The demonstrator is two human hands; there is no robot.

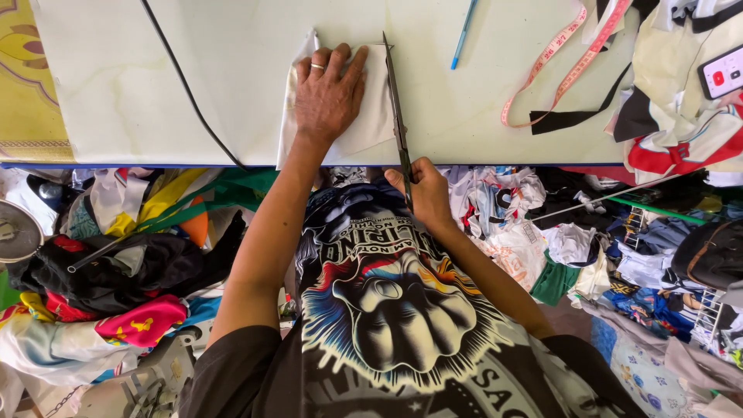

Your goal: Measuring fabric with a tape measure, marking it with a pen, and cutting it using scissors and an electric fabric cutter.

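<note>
The left hand lies flat, fingers spread, pressing on a folded piece of white cloth at the upper middle of the frame, near the front edge of the pale table. The right hand, just below the table edge at centre, is closed around the handles of long scissors, whose blades run up along the cloth's right edge; whether they are cutting into it is hard to tell. A blue pen lies toward the top, a pink tape measure curls at upper right, and a black cable crosses the table at left. Heaps of coloured fabric scraps crowd the space under the table on both sides.
</note>
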